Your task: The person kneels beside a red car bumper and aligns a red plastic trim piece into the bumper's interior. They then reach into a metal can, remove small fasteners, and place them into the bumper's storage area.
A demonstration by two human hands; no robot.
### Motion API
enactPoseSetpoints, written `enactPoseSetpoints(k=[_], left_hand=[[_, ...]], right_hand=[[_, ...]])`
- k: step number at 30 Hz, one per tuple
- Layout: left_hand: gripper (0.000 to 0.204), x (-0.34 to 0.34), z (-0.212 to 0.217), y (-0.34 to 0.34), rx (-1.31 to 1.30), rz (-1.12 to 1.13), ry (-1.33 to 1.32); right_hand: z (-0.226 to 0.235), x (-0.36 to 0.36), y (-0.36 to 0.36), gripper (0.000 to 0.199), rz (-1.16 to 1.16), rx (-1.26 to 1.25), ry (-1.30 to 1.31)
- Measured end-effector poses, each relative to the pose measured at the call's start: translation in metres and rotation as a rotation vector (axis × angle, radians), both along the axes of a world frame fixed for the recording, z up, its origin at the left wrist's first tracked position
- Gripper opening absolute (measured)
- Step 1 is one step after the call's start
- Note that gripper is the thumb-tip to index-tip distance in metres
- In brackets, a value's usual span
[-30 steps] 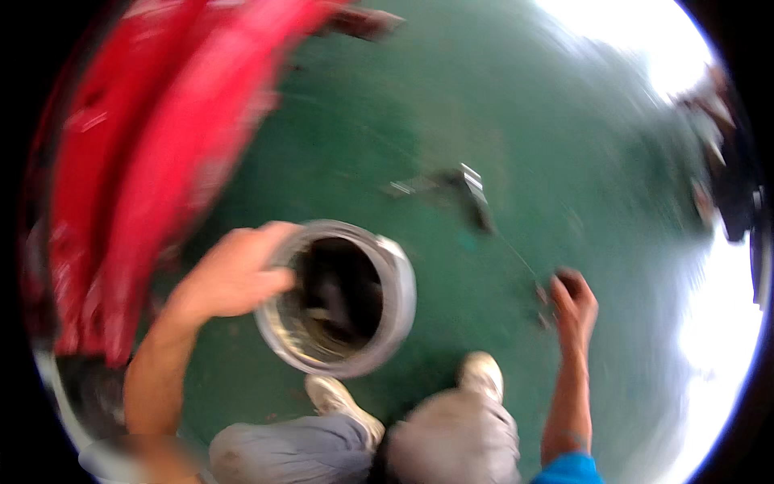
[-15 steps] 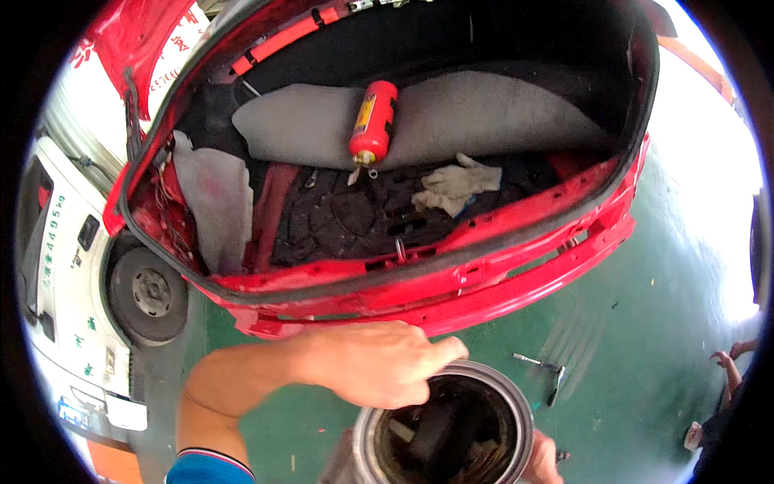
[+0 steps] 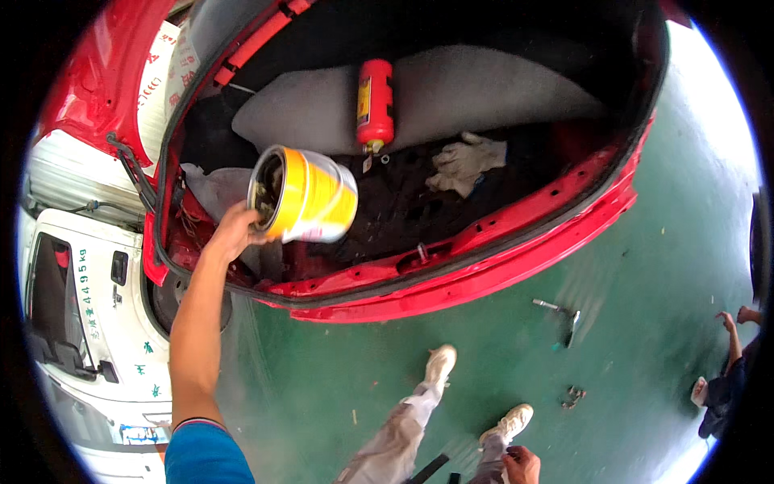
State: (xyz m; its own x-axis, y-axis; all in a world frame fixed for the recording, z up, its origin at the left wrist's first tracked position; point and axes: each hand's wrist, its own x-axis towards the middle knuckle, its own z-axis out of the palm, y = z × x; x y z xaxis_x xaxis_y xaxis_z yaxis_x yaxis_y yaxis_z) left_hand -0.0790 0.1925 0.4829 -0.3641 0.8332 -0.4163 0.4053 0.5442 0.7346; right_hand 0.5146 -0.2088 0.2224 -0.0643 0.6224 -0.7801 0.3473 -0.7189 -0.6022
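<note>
My left hand grips the rim of a yellow metal can. The can lies tipped on its side in the air over the left part of a red car's open trunk. Its mouth faces left, and dark contents, not clear in kind, show inside. Low in the picture, beside my leg, my right hand has its fingers curled; what they hold, if anything, is hidden. A red fire extinguisher rests on grey carpet in the trunk. Work gloves lie to the right of the can.
On the green floor are a ratchet wrench and a few small metal parts. A white truck stands at the left. Another person's arm shows at the far right.
The can has gone from in front of me up over the trunk, now tipped sideways in my left hand alone. My right hand has come off it and hangs lower. The view has shifted.
</note>
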Motion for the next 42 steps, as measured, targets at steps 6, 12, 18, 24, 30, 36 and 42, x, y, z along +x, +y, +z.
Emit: enactPoseSetpoints(k=[6, 12, 18, 24, 30, 36, 42], left_hand=[[0.034, -0.097, -0.123, 0.076, 0.245, 0.547, -0.094], [0.036, -0.147, -0.199, 0.103, 0.098, 0.526, -0.157], [0.062, -0.147, -0.221, 0.109, -0.057, 0.364, -0.18], [0.068, -0.141, -0.172, 0.063, -0.105, 0.248, -0.214], [0.051, -0.014, -0.121, -0.103, -0.635, -0.207, -1.212], [0.044, 0.012, -0.191, -0.324, -1.04, -0.3, -0.448], [0.031, -0.043, -0.222, -0.445, -1.243, -0.374, 0.187]], right_hand=[[-0.042, -0.009, -0.056, 0.033, -0.044, -0.063, -0.139], [-0.021, -0.069, -0.049, 0.033, -0.033, -0.268, -0.167], [-0.014, -0.135, -0.038, 0.035, -0.239, -0.405, -0.009], [0.023, -0.181, -0.025, 0.034, -0.442, -0.435, 0.119], [0.016, -0.179, -0.073, 0.031, -0.511, -0.453, -0.019], [0.04, -0.165, -0.098, 0.031, -0.483, -0.311, 0.006], [0.022, -0.116, -0.251, 0.029, -0.877, -0.244, -0.016]])
